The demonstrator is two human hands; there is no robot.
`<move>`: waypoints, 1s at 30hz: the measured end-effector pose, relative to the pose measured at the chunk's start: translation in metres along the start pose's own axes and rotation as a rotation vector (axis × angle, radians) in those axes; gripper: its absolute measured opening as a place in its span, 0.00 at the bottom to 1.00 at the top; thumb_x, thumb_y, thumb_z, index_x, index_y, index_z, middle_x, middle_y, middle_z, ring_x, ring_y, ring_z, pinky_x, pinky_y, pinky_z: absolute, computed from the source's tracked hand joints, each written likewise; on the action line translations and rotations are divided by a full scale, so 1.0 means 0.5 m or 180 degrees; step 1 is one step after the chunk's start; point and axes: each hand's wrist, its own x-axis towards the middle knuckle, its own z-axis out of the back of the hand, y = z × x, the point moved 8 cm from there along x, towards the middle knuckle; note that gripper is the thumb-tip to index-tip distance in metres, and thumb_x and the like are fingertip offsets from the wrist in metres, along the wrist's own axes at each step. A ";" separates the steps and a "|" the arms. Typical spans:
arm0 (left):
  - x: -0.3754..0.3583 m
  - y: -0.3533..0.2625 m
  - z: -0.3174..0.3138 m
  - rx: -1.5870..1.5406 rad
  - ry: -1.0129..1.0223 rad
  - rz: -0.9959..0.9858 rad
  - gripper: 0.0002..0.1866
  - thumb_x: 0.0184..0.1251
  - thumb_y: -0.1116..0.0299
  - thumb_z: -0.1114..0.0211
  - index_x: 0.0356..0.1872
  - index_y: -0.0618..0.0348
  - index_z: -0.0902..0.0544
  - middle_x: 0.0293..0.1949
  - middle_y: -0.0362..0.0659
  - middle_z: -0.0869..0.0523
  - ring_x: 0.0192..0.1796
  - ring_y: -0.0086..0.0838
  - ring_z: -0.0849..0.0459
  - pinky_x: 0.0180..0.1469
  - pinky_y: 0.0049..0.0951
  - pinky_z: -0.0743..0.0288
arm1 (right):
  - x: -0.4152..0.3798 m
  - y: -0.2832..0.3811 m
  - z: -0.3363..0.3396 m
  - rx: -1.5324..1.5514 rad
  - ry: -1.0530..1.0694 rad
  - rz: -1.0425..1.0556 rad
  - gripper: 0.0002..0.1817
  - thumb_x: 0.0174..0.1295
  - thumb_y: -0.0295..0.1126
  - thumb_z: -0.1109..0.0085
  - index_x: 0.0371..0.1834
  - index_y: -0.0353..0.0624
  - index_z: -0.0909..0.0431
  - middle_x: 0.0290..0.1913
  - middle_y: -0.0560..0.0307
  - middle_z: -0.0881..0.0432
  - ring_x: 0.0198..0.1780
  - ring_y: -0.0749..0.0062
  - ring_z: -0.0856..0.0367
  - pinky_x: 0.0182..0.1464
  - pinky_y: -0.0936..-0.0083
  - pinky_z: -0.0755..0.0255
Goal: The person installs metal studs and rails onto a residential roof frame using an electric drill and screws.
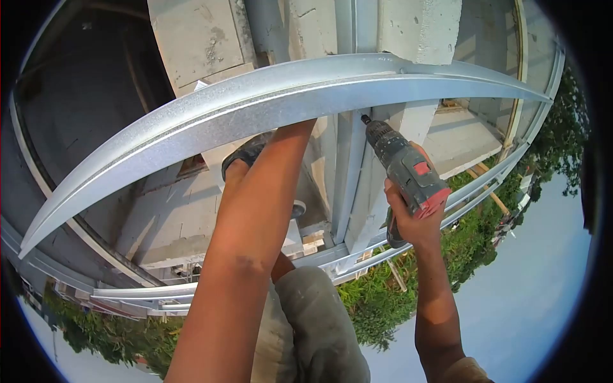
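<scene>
My right hand point(412, 217) is closed round the grip of a dark grey and red power drill point(412, 172). The drill's tip points up and left, close below the lower edge of a long silver metal channel point(255, 112) and beside an upright metal post point(350, 159). My left forearm point(255, 217) reaches up to the channel, and its hand is hidden behind the metal, so its fingers and anything in them cannot be seen.
Concrete blocks point(418, 29) stand behind the channel. A sandalled foot point(246, 153) rests on concrete left of the post. My trousered legs point(319, 325) show at the bottom. Metal rails point(472, 191) run along the outer edge, with green plants point(383, 306) and sky beyond.
</scene>
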 end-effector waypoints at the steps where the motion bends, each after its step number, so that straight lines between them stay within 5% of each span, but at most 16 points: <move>1: -0.001 -0.001 -0.001 -0.0010 0.0009 0.0009 0.21 0.70 0.55 0.41 0.59 0.53 0.22 0.59 0.47 0.20 0.61 0.37 0.24 0.66 0.38 0.33 | 0.000 -0.003 0.004 -0.0010 -0.0012 -0.0003 0.35 0.52 0.17 0.35 0.67 0.31 0.33 0.46 0.54 0.18 0.45 0.79 0.22 0.50 0.79 0.26; 30: 0.027 -0.006 -0.002 0.0043 -0.0137 -0.0041 0.22 0.69 0.53 0.40 0.59 0.53 0.22 0.59 0.47 0.20 0.62 0.37 0.24 0.66 0.39 0.33 | 0.022 0.038 0.006 -0.0537 0.0406 0.0704 0.35 0.53 0.20 0.36 0.68 0.31 0.33 0.48 0.53 0.17 0.47 0.79 0.21 0.53 0.79 0.27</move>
